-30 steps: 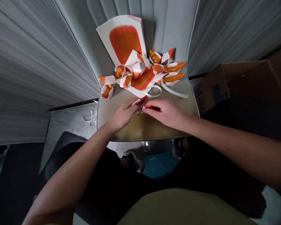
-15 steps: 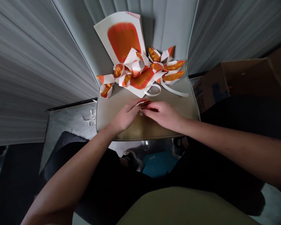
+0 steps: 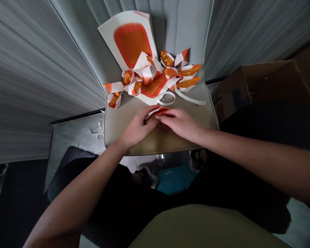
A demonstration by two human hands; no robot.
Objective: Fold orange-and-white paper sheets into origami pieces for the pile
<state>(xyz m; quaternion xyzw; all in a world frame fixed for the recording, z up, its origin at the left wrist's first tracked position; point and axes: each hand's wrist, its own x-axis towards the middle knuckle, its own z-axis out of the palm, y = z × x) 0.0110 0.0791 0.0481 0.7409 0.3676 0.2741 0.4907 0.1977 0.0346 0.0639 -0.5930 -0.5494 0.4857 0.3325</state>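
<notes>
Folded paper (image 3: 158, 112) between both hands' fingers (image 3: 144, 111)

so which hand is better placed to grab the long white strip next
Probably the right hand: the long white strip lies just beyond it, while the left hand is farther off. Both hold folded paper, so the right would likely let go first.

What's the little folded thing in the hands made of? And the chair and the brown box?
The folded thing looks like thin paper or card, white and orange-red, with sharp edges. The chair seems covered in leather or vinyl; its smooth seat has a soft sheen. The box looks like dull cardboard: brown and flat-walled, with blue marks.
</notes>
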